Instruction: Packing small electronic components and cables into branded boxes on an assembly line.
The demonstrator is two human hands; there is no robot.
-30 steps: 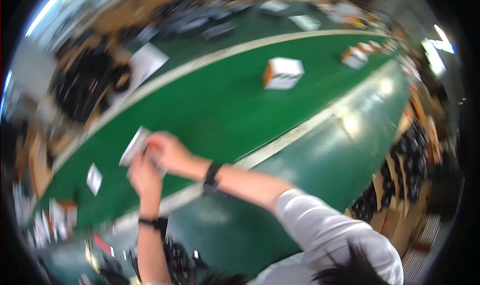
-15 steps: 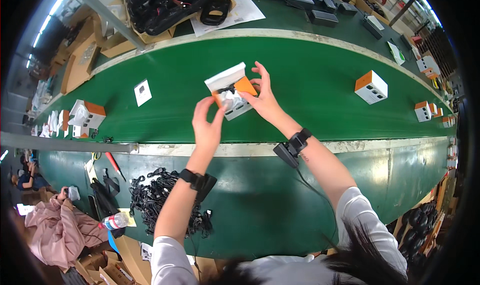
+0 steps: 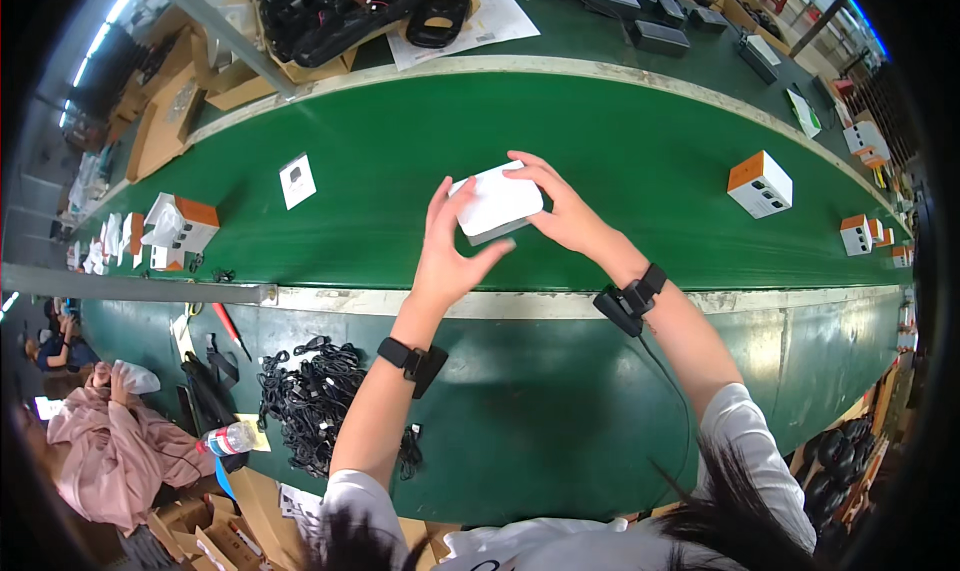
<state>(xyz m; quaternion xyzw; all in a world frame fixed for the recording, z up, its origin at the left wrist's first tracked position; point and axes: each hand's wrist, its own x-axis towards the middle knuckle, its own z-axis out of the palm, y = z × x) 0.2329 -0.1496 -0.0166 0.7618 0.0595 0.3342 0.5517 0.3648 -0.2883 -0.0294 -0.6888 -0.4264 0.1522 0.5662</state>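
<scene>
A small white carton (image 3: 500,203) is over the green belt, its white lid lying across the top and its grey front side facing me. My left hand (image 3: 452,251) grips its left end, fingers on the lid's edge and thumb stretched along the near side. At the right end, my right hand (image 3: 572,216) has its fingers curled over the far right corner and its thumb against the side. What is inside the carton is hidden under the lid. To the left on the belt lies a white card (image 3: 297,181) with a dark picture.
On the belt, an orange-and-white box (image 3: 760,184) stands to the right, another (image 3: 185,226) at the left. A black cable pile (image 3: 312,401) lies on the near bench beside a red-handled tool (image 3: 230,326) and a bottle (image 3: 228,439). A person in pink (image 3: 120,451) sits at lower left.
The carton's lid, raised before with an orange flap and wrapped contents showing, is now down over them. Both hands have shifted right with the carton. The person at left has raised their hands.
</scene>
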